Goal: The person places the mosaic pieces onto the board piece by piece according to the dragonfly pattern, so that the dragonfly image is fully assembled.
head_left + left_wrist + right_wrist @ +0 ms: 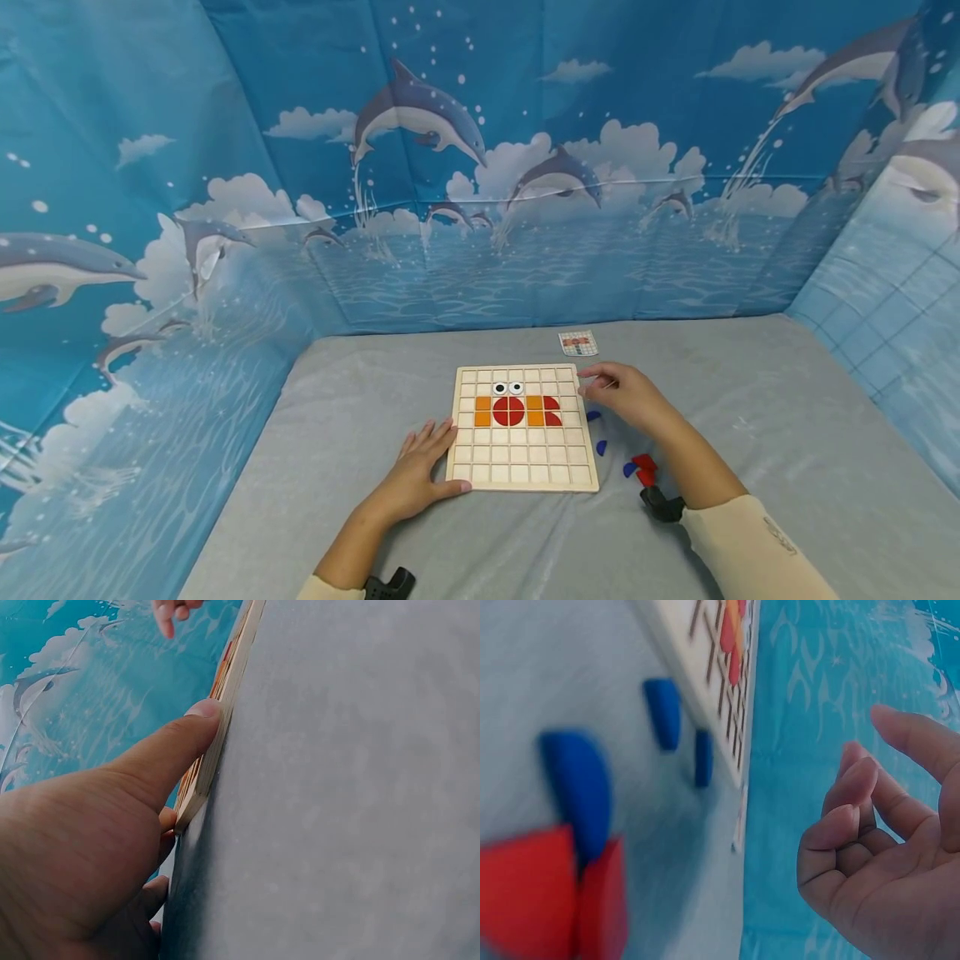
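A square wooden grid board (487, 475) lies on the grey cloth. In its cells sit two round eye pieces (507, 388), orange pieces (482, 412), a red circle (508, 411) of quarter pieces and two red pieces (552, 411) at the right. My left hand (417, 477) rests at the near left corner, thumb on the front edge, fingers spread along the left side. Above the board's far right edge hovers my right hand (626, 396). In the right wrist view its thumb and index finger stand apart with nothing between them, the other fingers (832, 832) bent.
Right of the board lie several blue half-round pieces (602, 447) and some red pieces (646, 477). A small printed pattern card (578, 343) is behind the board. A blue dolphin-print curtain (525, 275) hangs around the grey surface (360, 375).
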Tool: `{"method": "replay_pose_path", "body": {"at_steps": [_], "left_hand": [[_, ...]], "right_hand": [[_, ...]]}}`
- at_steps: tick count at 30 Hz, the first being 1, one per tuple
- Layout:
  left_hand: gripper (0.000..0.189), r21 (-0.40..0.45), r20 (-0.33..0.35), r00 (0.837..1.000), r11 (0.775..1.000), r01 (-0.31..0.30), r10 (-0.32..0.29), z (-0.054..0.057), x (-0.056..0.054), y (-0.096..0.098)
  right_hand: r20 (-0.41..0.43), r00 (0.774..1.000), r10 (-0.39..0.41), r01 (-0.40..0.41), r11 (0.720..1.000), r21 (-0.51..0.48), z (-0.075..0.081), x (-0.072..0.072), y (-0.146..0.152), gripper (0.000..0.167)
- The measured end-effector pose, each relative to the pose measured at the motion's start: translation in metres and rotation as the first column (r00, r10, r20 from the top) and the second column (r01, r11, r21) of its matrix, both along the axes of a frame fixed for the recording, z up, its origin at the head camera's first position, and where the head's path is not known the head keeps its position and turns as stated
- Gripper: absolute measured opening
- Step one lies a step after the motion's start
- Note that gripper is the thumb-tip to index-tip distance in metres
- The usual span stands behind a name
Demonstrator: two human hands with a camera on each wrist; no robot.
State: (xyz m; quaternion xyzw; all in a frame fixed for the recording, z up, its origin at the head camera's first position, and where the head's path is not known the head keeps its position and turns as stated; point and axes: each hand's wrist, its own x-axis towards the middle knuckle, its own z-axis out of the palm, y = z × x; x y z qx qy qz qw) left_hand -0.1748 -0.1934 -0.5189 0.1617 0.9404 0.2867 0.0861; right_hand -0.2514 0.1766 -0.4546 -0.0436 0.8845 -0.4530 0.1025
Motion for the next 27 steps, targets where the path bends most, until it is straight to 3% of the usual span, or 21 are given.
{"method": "replay_pose_path", "body": {"at_steps": [17, 27], "left_hand": [[0.095, -0.007, -0.008, 1.0, 1.0, 0.007, -0.007, 0.002, -0.001, -0.002], [0.095, 0.004, 0.001, 1.0, 1.0, 0.008, -0.008, 0.003, 0.0, -0.001]], "right_hand": [[0.122, 0.992, 0.039, -0.055, 0.99, 0.131, -0.013, 0.056, 0.053, 0.035], [0.136, 0.989, 0.05, -0.073, 0.983, 0.169, -0.025, 0.068, 0.065, 0.03]]}}
